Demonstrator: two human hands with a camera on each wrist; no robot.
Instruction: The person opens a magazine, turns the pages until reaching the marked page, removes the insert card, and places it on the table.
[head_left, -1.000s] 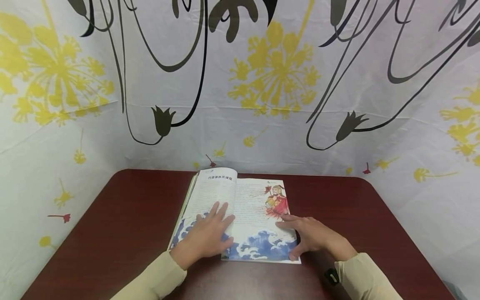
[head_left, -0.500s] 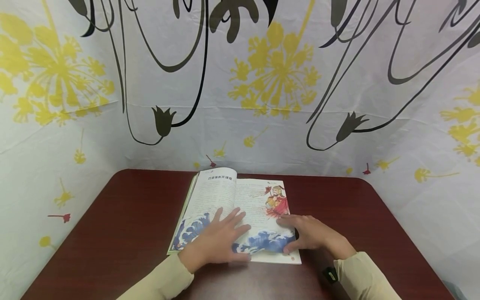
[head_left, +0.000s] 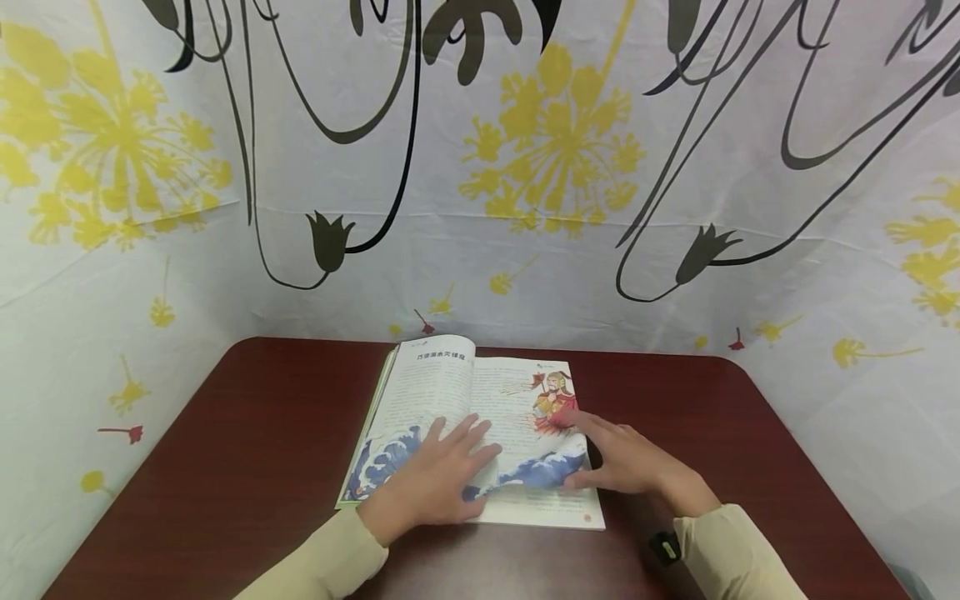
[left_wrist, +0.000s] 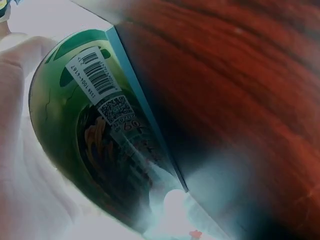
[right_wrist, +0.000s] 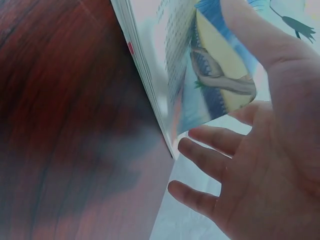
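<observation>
An open picture book (head_left: 420, 392) lies on the table, its printed pages showing blue waves and a red-robed figure. My left hand (head_left: 435, 479) rests spread across the lower middle of it, near the fold. In the left wrist view, part of that hand (left_wrist: 20, 135) is beside the book's curved green cover (left_wrist: 60, 105) with a barcode. At the right edge, my right hand (head_left: 637, 462) pinches a page (head_left: 551, 468) whose lower right corner is lifted and bent. The right wrist view shows the page's underside (right_wrist: 220, 75) between thumb and fingers, the other fingers (right_wrist: 200, 155) spread.
A dark red wooden table (head_left: 285, 433) bears the book. Behind it and at both sides hangs a white cloth (head_left: 375, 283) printed with yellow flowers and dark stems. A black band (head_left: 663, 547) is at the right wrist, by the sleeve.
My left hand has slid right and slightly toward me, from the left page to the fold. My right hand has raised the right page's lower corner, baring the page beneath.
</observation>
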